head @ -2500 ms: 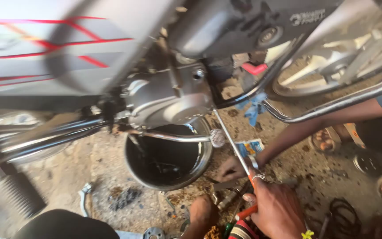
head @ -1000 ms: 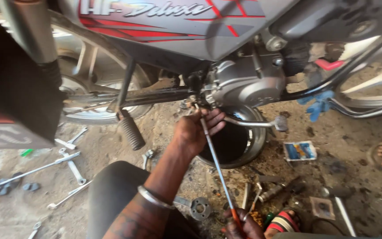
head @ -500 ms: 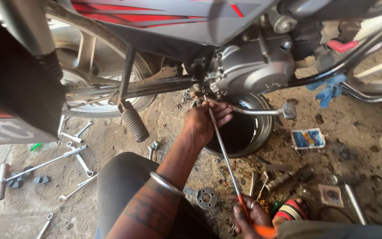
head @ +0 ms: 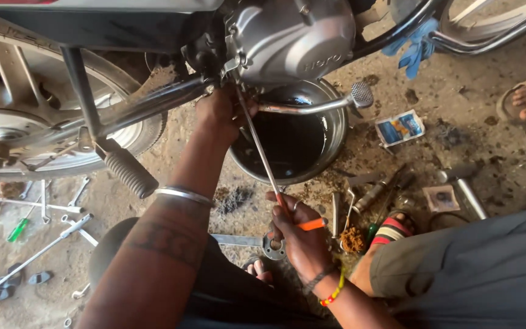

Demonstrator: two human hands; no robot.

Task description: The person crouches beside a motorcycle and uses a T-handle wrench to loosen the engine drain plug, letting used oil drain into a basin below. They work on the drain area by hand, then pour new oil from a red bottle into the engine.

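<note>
Head view: the right hand grips a long orange-handled screwdriver — tip under the silver engine case, above the oil drain pan — while the left hand closes beside the tip; steadying the shaft there should prevent slips.

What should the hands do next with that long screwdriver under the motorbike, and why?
Probably turn the screwdriver a little. The right hand grips its orange handle, the left hand steadies the shaft near the tip, and the tip sits against the underside of the engine, right above the drain pan holding dark oil. Whatever it touches there is hidden.
</note>
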